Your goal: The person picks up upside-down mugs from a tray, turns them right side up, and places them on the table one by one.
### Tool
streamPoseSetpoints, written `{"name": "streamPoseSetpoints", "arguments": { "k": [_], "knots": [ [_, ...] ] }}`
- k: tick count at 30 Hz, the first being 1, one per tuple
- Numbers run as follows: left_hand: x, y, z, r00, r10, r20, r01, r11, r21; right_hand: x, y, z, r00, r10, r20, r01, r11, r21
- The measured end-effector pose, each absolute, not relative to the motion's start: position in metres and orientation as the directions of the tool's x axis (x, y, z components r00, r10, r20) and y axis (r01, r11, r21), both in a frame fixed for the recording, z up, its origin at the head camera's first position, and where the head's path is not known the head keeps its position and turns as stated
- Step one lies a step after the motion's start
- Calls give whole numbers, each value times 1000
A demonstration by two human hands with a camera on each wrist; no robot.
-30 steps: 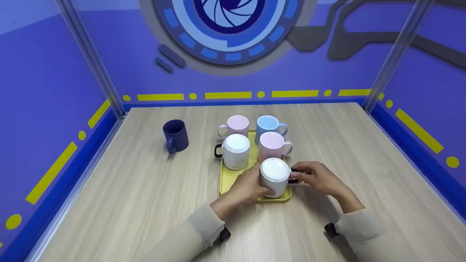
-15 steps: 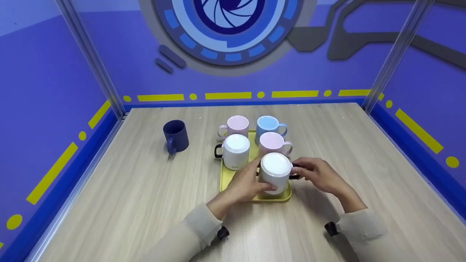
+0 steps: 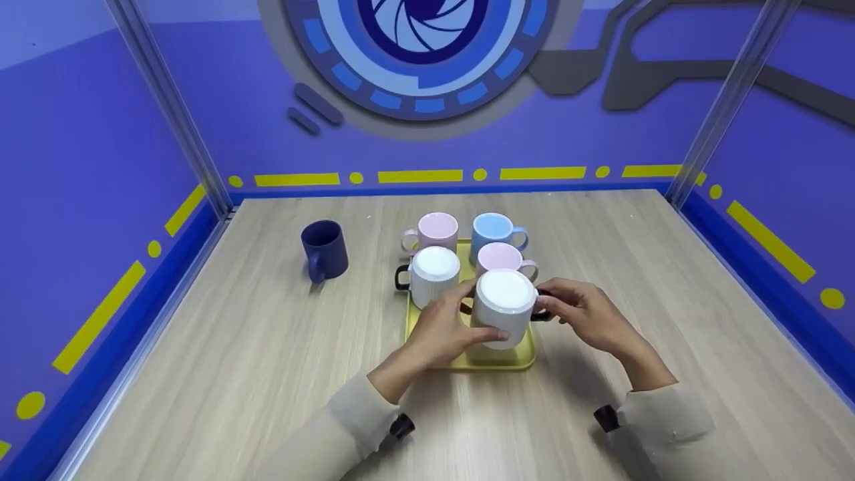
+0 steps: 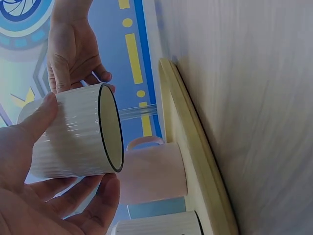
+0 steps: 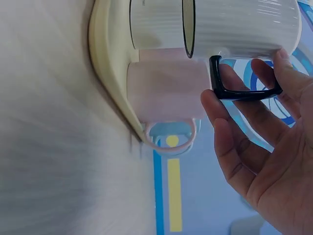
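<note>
A white ribbed mug (image 3: 502,314) with a black handle (image 5: 244,94) is held bottom up above the front of the yellow tray (image 3: 467,361). My left hand (image 3: 437,331) grips its body, thumb on the near side and fingers around the other. With my right hand (image 3: 588,312) I hold the handle, thumb and fingers about it. The mug's black-rimmed mouth faces the tray, apart from it, in the left wrist view. Another white mug (image 3: 434,275) stands bottom up on the tray's left side. Behind the held mug is a pink mug (image 3: 499,259), partly hidden.
At the tray's back stand another pink mug (image 3: 437,230) and a light blue mug (image 3: 493,232), both upright. A dark navy mug (image 3: 325,250) stands upright on the wooden table (image 3: 267,347) to the left. Blue panels (image 3: 374,147) wall the table at the back and sides.
Both hands have raised the white mug from low over the tray's front, a little away from me. More of the tray's front shows beneath it. The other mugs have stayed put.
</note>
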State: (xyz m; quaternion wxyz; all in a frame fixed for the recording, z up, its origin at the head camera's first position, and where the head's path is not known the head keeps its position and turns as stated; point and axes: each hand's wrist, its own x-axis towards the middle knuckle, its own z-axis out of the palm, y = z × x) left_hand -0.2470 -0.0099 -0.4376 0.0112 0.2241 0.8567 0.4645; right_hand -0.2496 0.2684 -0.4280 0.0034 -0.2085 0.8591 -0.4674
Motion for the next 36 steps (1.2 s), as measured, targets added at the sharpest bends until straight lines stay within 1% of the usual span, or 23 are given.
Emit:
{"name": "streamPoseSetpoints", "arguments": {
  "k": [13,20,26,36],
  "knots": [
    [-238,-25,-431,-905,371,209,374,457,807,-245,254,-419,-901,-371,226,-391,468,-792],
    [-235,-33,-430,-908,367,202,366,460,809,-244,247,-417,-903,-371,217,-384,470,-795],
    [-234,-38,-431,-901,376,218,386,462,799,-244,242,-420,-900,-379,213,-382,454,-805],
    [-233,-42,-430,-912,364,189,354,465,811,-243,237,-420,-898,-385,212,-385,459,-800]
  ]
}}
